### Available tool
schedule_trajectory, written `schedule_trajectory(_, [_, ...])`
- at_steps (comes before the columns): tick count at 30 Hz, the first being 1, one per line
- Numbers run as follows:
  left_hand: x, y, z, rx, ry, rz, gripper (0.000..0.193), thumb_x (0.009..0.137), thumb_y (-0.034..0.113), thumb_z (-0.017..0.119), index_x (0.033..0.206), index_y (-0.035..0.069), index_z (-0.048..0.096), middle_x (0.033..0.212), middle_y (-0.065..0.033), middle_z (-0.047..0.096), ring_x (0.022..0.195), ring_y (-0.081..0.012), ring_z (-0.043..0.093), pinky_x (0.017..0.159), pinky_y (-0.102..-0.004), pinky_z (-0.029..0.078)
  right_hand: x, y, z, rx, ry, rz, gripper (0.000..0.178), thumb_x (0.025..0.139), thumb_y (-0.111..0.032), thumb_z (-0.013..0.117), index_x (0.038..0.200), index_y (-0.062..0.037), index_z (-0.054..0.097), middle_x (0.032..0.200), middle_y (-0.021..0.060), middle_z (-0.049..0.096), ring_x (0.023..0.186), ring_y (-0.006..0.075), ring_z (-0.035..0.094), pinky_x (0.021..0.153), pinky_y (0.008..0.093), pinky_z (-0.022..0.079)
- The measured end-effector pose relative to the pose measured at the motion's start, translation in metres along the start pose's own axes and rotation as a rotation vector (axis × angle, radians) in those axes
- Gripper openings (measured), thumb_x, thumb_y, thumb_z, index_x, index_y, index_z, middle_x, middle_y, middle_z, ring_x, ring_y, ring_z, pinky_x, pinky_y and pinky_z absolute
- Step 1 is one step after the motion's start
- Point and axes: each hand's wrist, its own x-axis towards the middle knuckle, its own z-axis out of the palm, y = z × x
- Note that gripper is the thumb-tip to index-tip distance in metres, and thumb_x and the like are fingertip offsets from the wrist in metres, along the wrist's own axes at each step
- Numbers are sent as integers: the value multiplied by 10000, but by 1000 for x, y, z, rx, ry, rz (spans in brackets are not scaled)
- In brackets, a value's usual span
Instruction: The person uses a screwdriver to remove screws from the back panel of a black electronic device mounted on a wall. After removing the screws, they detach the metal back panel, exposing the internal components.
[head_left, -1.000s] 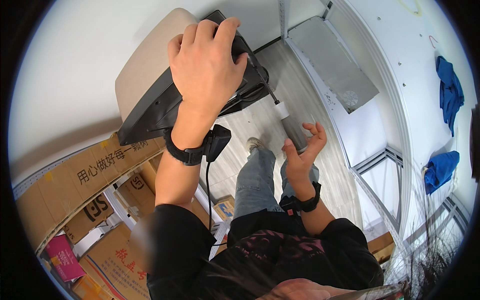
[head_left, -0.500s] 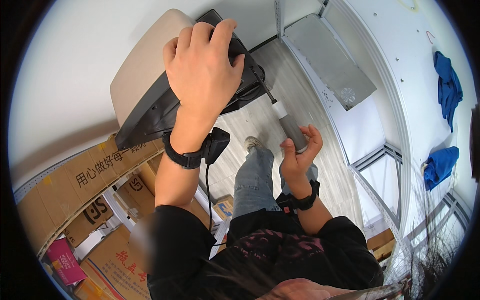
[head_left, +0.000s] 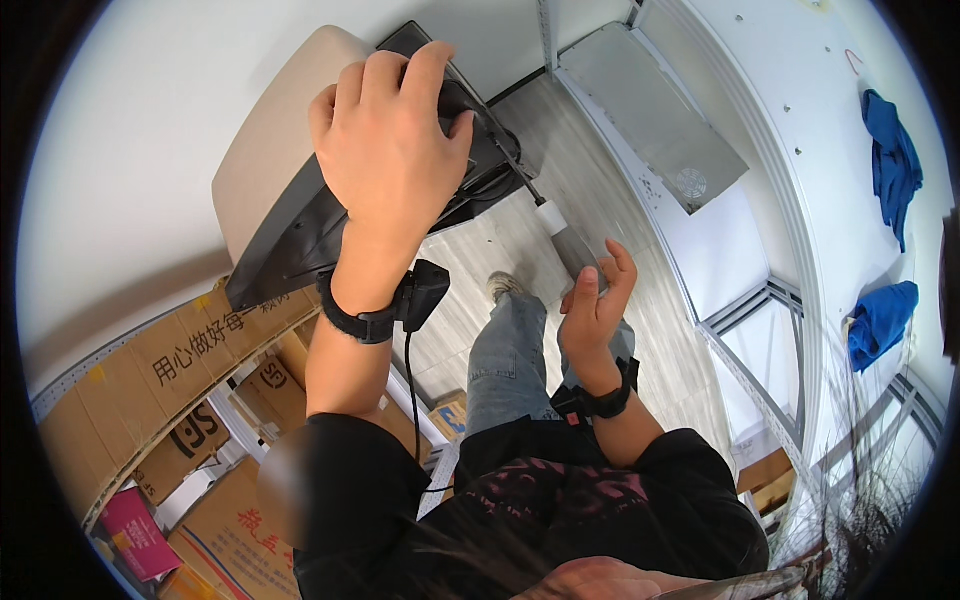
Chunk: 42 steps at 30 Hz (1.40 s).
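**Seat and post, viewed from above.** The seat [head_left: 270,170], a beige padded slab with a black frame [head_left: 300,240] on its underside, is held tipped on edge at chest height, well above the pale plank floor [head_left: 480,250]. The step in hand appears to be work on the joint between this frame and the post [head_left: 575,250].

The post runs down and to the right from the frame. It is a thin dark rod, then a white collar [head_left: 550,215], then a grey cylinder.

The left hand [head_left: 390,150] lies over the upper edge of the seat, its fingers closed over the black frame and bearing the weight. The right hand [head_left: 592,305], below and right of the seat, has its fingers half-open and cupped about the lower end of the grey cylinder. Whether they press on it cannot be told.

The next move probably calls for a firmer right-hand grip, kept in line with the rod, while the left hand steadies the frame.

Each wrist carries a black band [head_left: 360,318]. Cardboard boxes [head_left: 150,370] stand below and left of the seat, a grey metal cabinet [head_left: 650,120] lies to its right, and blue cloths [head_left: 895,160] hang far right.
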Motion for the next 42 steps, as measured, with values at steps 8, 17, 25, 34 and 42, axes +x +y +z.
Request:
schedule_trajectory(8, [1, 2, 0, -35, -9, -21, 455, 579, 190, 783, 1003, 194, 616, 854, -1, 579, 884, -210, 572, 820, -385, 414, 2, -8, 10, -2, 16, -268, 542, 918, -157, 568, 1353, -44, 264, 1061, 100, 431, 607, 105, 494, 538, 225, 448])
schedule_trajectory(17, [2, 2, 0, -22, -7, -17, 452, 575, 189, 784, 996, 200, 620, 842, 3, 573, 867, -207, 568, 808, -381, 420, 2, -18, 4, 17, -22, -19, 458, 934, -218, 552, 1310, -48, 354, 970, 84, 467, 598, 75, 483, 496, 211, 433])
schedule_trajectory(25, [2, 2, -1, -21, -2, -9, 442, 578, 194, 788, 989, 195, 625, 830, 2, 573, 859, -204, 567, 798, -374, 418, 2, -20, 1, 167, -85, 29, 346, 954, -219, 512, 1222, -17, 431, 1033, 134, 517, 559, 78, 486, 530, 227, 449])
schedule_trajectory(34, [1, 5, -7, -18, -48, -12, 455, 617, 204, 772, 1042, 193, 609, 897, -8, 588, 900, -214, 561, 813, -381, 405, 6, -16, -46, 384, -116, 292, 417, 972, -268, 471, 1301, -16, 425, 917, 134, 592, 582, 108, 527, 584, 261, 483])
schedule_trajectory(42, [24, 38, -35, -286, -83, 12, 442, 706, 157, 736, 1119, 88, 595, 1096, -123, 577, 1034, -315, 532, 898, -424, 401, 12, -60, -148, 518, -377, 362, 547, 930, -164, 555, 1387, 24, 321, 1106, 147, 593, 672, 128, 587, 679, 293, 518])
